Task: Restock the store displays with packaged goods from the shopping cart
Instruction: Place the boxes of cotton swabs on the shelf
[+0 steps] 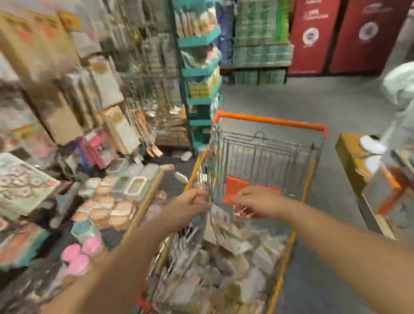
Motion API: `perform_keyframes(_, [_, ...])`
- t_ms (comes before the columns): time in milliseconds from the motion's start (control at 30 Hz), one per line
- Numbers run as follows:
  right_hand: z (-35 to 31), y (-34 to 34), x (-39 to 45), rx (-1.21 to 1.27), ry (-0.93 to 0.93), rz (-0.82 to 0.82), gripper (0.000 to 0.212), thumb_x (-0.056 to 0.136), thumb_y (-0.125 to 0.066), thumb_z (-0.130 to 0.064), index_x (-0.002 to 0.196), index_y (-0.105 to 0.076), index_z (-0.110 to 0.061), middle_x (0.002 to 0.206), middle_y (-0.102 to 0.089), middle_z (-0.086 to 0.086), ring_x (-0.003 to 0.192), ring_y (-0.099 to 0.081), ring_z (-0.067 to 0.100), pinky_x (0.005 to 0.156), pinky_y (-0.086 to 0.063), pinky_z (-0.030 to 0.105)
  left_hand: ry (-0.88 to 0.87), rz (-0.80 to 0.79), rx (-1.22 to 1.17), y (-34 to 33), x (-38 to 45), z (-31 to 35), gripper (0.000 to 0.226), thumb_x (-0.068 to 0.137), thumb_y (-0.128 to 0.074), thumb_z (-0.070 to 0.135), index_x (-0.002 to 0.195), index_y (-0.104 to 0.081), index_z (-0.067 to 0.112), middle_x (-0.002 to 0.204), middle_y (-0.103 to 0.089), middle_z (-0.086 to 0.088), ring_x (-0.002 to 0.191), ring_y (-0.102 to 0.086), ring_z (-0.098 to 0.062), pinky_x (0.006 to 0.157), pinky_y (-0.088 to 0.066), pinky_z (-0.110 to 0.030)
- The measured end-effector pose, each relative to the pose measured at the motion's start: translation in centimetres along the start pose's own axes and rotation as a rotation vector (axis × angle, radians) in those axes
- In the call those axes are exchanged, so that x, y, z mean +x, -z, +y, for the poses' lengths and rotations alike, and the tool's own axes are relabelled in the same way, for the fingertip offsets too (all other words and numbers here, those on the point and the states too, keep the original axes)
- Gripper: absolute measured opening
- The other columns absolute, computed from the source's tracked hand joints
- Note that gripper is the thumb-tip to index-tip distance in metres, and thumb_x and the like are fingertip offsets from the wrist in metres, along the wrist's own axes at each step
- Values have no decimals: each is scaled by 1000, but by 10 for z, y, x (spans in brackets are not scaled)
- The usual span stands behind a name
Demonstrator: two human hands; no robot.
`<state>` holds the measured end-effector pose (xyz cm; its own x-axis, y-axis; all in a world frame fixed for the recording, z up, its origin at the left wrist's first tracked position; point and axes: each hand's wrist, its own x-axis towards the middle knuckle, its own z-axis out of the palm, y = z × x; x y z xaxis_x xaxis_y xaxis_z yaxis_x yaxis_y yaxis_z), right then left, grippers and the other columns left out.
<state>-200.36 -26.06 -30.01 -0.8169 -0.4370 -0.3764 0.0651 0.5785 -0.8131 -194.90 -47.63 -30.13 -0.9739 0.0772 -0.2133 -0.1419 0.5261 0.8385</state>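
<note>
Reaching forward over the shopping cart [257, 150], both arms stretched out nearly straight. Left hand [189, 204] with fingers curled around the top of a clear packaged item [217, 217], at the cart's left rim. Right hand [253, 203] with fingers bent down, pinching a red-and-white packet [244, 211] just beside it. Held item hung with its long axis running down toward the cart's load; blur hid the finer detail. Packaged goods [217, 287] heaped in the wire basket, orange handle [269, 121] at the far end. Display of hanging packs [67, 101] stood to the left, low table of containers [116, 195] below it.
</note>
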Motion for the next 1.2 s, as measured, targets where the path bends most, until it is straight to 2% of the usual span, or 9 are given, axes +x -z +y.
perform_keyframes(167, [76,-12,45,56,-253,-32,16,100,-54,-33,90,-59,-21,73,-58,-5,51,-49,1,44,-34,16,148,-191,-38,-36,57,-74,22,89,-64,44,109,-56,37,104,-62,2,92,-60,-12,81,-45,-29])
perform_keyframes(400, [171,-71,87,388,-750,119,25,97,-58,-42,103,-53,-19,92,-59,2,81,-56,17,71,-45,29,435,-135,-270,-66,93,-171,18,98,-55,34,103,-63,19,92,-61,-2,82,-61,-20,75,-46,-39])
perform_keyframes(500, [196,-116,100,513,-899,165,51,93,-57,-54,125,-50,-15,92,-52,2,74,-51,16,55,-46,25,540,-211,-366,-74,98,-191,19,98,-55,31,97,-58,12,83,-53,-11,67,-57,-21,59,-40,-21])
perform_keyframes(600, [231,-163,112,706,-1033,281,100,79,-65,-69,154,-26,-16,148,-41,12,132,-45,33,105,-44,46,618,-198,-422,-82,107,-217,19,90,-64,35,90,-58,17,86,-56,-4,64,-50,-12,52,-36,-17])
perform_keyframes(700, [301,-206,125,761,-1091,351,136,38,-65,-96,149,-38,-23,151,-42,6,135,-44,31,111,-38,52,687,-219,-403,-92,104,-236,12,87,-64,39,85,-62,27,97,-65,-1,89,-62,-17,72,-44,-26])
perform_keyframes(933, [279,-198,144,660,-1155,457,77,86,-63,-59,141,-49,-7,142,-49,17,127,-50,35,104,-43,47,772,-309,-379,-124,97,-245,14,89,-60,36,96,-59,24,101,-55,12,85,-54,-2,75,-44,-21])
perform_keyframes(1033, [293,-202,147,687,-1166,490,79,81,-73,-50,140,-48,-4,139,-53,17,121,-54,34,99,-47,45,789,-335,-396,-136,99,-249,29,88,-65,34,108,-59,14,101,-57,10,87,-59,-4,78,-51,-13])
perform_keyframes(1100, [294,-205,150,664,-1183,474,87,78,-73,-56,142,-46,-3,138,-53,17,121,-55,34,97,-47,42,824,-389,-357,-143,103,-252,48,76,-63,50,115,-60,21,113,-64,3,102,-64,-11,101,-48,-34])
perform_keyframes(1200, [296,-210,155,658,-1224,356,99,59,-75,-68,133,-55,-5,131,-60,13,115,-59,32,99,-48,42,882,-389,-339,-153,110,-260,28,84,-64,47,104,-60,28,109,-64,-1,102,-64,-16,94,-49,-36])
